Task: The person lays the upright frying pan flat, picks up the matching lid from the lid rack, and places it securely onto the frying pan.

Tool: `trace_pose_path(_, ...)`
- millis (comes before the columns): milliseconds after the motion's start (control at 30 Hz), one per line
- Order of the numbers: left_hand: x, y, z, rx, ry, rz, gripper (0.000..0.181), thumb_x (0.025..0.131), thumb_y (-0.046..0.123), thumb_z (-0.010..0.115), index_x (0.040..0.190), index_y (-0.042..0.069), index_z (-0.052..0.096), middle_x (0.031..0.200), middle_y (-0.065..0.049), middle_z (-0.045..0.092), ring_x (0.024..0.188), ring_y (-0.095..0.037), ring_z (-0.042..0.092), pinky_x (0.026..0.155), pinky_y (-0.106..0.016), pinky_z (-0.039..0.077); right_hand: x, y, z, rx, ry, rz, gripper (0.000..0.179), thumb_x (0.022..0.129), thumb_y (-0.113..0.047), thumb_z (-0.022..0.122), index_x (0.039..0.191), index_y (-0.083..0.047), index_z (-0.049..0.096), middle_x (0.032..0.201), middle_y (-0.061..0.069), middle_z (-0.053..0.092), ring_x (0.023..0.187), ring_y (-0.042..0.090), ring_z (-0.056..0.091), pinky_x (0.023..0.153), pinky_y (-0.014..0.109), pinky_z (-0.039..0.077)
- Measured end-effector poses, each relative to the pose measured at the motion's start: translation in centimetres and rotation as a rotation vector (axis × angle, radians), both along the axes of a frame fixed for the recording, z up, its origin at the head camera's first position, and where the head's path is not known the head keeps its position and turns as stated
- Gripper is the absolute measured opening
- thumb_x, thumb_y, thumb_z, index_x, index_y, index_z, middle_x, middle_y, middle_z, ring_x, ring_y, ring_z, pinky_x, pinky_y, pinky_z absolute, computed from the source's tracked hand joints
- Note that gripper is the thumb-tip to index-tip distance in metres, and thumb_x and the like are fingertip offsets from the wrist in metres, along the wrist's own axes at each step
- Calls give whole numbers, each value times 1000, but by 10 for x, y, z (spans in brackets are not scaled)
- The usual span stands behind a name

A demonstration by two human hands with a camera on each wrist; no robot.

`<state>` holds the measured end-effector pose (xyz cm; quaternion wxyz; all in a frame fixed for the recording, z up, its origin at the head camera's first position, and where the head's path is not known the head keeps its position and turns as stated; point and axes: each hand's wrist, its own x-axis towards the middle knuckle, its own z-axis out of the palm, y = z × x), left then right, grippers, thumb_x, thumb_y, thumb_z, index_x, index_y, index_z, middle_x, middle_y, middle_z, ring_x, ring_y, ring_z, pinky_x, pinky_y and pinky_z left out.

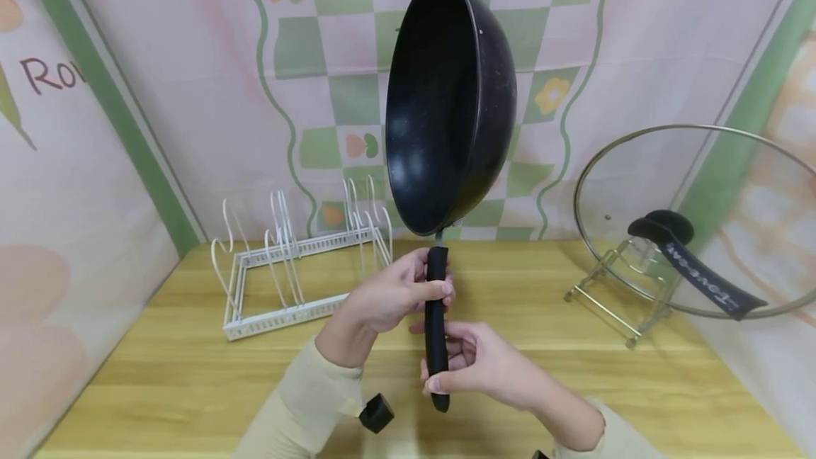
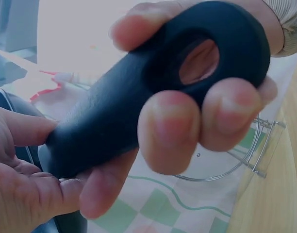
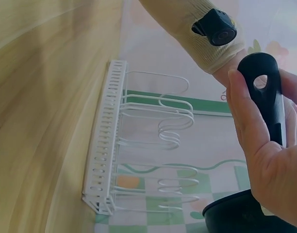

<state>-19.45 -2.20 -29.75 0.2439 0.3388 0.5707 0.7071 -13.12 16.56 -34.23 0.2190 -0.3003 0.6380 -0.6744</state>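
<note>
A deep black wok [image 1: 433,105] stands upright in the air, its handle down and its open side turned left. My left hand [image 1: 395,296] pinches the upper part of the black handle [image 1: 436,331], thumb across the front. Lower down, my right hand [image 1: 487,367] grips the handle near its end, fingers partly behind it. The left wrist view shows the handle's hanging hole [image 2: 199,62] close up, with fingers of both hands around the handle. In the right wrist view, part of the wok [image 3: 250,213] is cut off at the bottom edge.
A white wire rack [image 1: 287,315] with upright loops stands at left on the wooden table [image 1: 510,282]. At right, a glass lid [image 1: 612,197] leans on a metal stand [image 1: 605,310], a dark lettered strap on its black knob. Patterned cloth [image 1: 191,91] hangs behind.
</note>
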Motion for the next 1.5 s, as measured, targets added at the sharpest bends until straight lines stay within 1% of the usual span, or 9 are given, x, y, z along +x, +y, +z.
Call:
trace_pose_path(200,2,2,1,-14,-41,9,17,97,-9,49,109,0,41,87,-2,54,77,-11,55,70,-21,50,1,-1,-1,69,43,-71,52,90,3,69,132,23,45,93,18,72,85,21,74,81,30,59)
trace_pose_path(367,3,5,1,-36,-56,24,19,98,-11,48,111,-1,39,87,-3,54,76,-11,55,70,-21,50,4,-2,0,113,31,-117,48,91,1,69,127,23,47,90,17,71,82,24,74,79,31,60)
trace_pose_path(500,4,9,0,-48,-76,37,22,99,-11,49,115,-3,37,88,-4,54,76,-10,56,71,-21,50,7,-5,-1,171,64,-149,39,93,-1,66,122,17,47,85,11,68,75,22,72,73,32,60)
trace_pose_path(667,4,14,-2,-77,-84,58,24,99,-11,51,116,-3,36,89,-5,53,77,-12,54,73,-22,49,9,-11,-6,196,141,-143,29,94,1,60,117,10,44,84,8,63,71,22,69,70,35,59)
trace_pose_path(867,4,19,-5,-116,-103,68,24,100,-10,51,116,-2,35,91,-6,53,78,-13,53,74,-23,48,10,-14,-10,146,140,-117,25,95,4,57,114,9,41,84,8,61,72,21,70,71,37,60)
trace_pose_path(967,3,19,-6,-105,-99,48,22,101,-9,51,116,-3,37,90,-5,55,78,-11,56,75,-23,50,11,-13,-10,146,145,-110,24,96,3,57,114,9,41,84,8,62,72,20,70,72,36,60)
trace_pose_path(1133,0,16,-9,-43,-86,-15,18,103,-7,49,117,-2,40,89,-2,60,79,-7,65,81,-25,53,10,-10,-9,125,124,-86,27,97,3,57,116,10,40,86,9,64,75,21,70,74,36,60)
trace_pose_path(1367,-6,14,-16,25,-62,-100,24,104,-6,47,127,-5,39,103,1,64,89,-9,70,87,-29,55,11,-7,-5,83,43,-59,31,99,0,59,119,11,37,92,13,66,82,19,71,78,35,60)
trace_pose_path(1500,-9,12,-21,43,-34,-124,30,104,-4,49,132,-6,38,108,2,65,94,-11,71,91,-32,54,10,-4,-4,79,13,-43,33,99,-1,60,120,11,37,94,15,68,85,21,72,81,34,59)
